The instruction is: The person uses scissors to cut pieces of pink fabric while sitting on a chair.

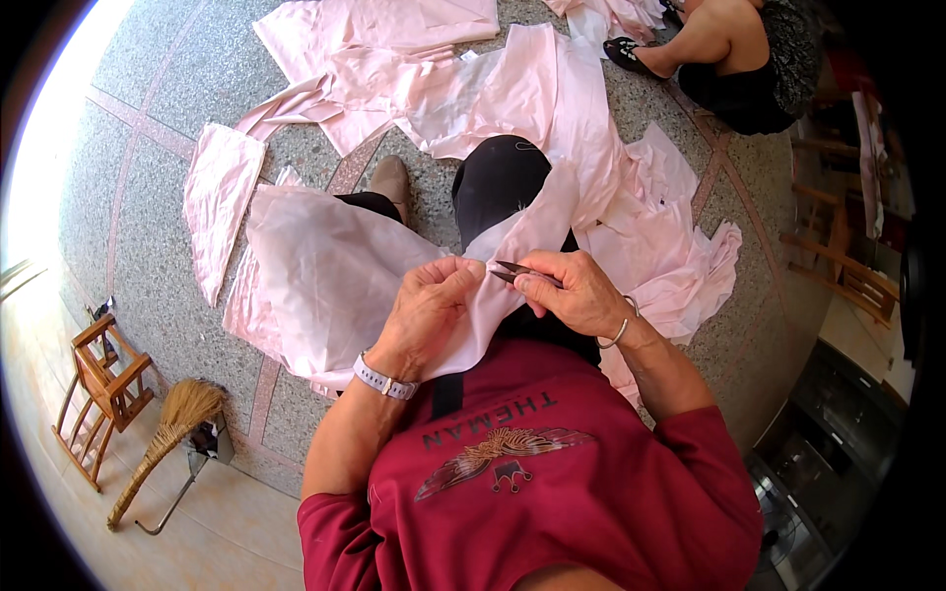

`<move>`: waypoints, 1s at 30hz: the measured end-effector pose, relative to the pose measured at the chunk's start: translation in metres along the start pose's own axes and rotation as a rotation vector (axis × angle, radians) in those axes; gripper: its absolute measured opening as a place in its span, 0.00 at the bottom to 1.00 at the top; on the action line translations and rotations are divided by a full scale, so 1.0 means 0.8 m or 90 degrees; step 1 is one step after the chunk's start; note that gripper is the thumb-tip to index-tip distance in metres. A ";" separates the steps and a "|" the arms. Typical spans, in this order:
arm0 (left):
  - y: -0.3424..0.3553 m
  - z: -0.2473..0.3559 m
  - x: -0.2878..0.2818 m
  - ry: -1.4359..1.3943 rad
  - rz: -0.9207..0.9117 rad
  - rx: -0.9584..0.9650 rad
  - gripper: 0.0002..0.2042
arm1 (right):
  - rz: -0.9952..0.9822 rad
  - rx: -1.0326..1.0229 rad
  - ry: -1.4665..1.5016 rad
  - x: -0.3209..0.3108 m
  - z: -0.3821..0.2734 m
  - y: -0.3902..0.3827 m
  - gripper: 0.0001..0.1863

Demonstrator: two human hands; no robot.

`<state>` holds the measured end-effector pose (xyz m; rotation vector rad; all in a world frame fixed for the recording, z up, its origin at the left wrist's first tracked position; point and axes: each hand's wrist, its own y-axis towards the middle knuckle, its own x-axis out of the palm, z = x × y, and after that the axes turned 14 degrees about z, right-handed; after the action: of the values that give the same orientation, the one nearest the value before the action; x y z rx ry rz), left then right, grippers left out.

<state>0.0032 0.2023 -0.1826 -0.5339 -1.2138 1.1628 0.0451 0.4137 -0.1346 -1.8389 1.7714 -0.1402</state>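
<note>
Pink cloth (325, 276) on lap, edge pinched tight in left hand (426, 313), right hand (576, 294) closed around small snips (520, 270) at that edge; trimming looks mid-way, more pink pieces (424, 69) spread on far floor (148, 148).
</note>
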 end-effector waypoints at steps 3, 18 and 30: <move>-0.007 0.002 0.009 -0.036 -0.025 -0.002 0.06 | -0.011 0.005 0.023 0.000 0.003 0.001 0.11; -0.029 0.007 0.022 0.056 -0.047 0.152 0.06 | -0.114 0.065 0.262 0.005 0.009 0.005 0.12; -0.032 0.002 0.015 0.124 -0.004 0.179 0.03 | -0.153 -0.073 0.272 0.008 0.001 0.004 0.13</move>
<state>0.0105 0.2032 -0.1552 -0.4197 -0.8675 1.2223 0.0435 0.4078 -0.1385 -2.2276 1.8537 -0.5731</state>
